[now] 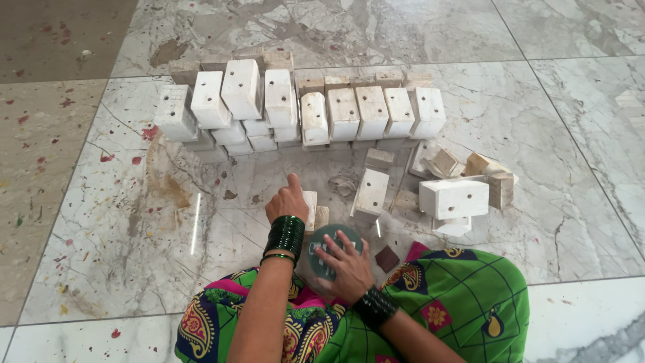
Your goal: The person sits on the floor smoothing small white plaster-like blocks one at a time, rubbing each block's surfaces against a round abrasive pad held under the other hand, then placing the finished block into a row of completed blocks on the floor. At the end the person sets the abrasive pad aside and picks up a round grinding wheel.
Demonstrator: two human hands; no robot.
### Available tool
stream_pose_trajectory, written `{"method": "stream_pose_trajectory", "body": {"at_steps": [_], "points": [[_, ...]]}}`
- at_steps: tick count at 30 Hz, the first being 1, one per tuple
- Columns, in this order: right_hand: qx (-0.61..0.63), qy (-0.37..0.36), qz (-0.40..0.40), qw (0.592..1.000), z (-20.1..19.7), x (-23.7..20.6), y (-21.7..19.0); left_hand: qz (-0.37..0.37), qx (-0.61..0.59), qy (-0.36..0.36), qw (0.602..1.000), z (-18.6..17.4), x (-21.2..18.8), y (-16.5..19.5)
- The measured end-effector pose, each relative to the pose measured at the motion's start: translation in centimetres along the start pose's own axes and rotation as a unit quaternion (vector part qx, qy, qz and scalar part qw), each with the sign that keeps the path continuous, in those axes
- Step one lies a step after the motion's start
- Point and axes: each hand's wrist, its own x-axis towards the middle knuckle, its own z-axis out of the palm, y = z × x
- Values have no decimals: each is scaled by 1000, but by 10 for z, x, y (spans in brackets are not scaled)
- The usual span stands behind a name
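I'm gripping a white block in my left hand, right hand spread flat on the green disc; careless reaching risks toppling the stacked blocks

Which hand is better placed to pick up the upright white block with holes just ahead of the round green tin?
Right, probably. The left hand already grips a small white block; the right hand only rests on the round green tin, and the upright holed block stands on its side.
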Motion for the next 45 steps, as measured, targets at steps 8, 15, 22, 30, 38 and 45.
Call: {"method": "stream_pose_trajectory", "body": {"at_steps": [8,15,22,30,38,45], "points": [[-9,21,23,999,8,48,8,38,18,13,999,9,4,-4],[14,-14,-12,1000,0,12,-2,59,36,29,997,14,21,8],[-13,3,1,1000,2,56,-1,87,1,-7,996,-3,11,-6],[39,-25,-38,998,-3,15,-14,141,-19,-18,990,-4,15,-13],[19,-70,-36,997,-9,34,-22,158,-34,-23,987,-10,12,-15],[36,-67,-48,996,-12,42,-10,154,-59,-7,986,-13,12,-15]]}}
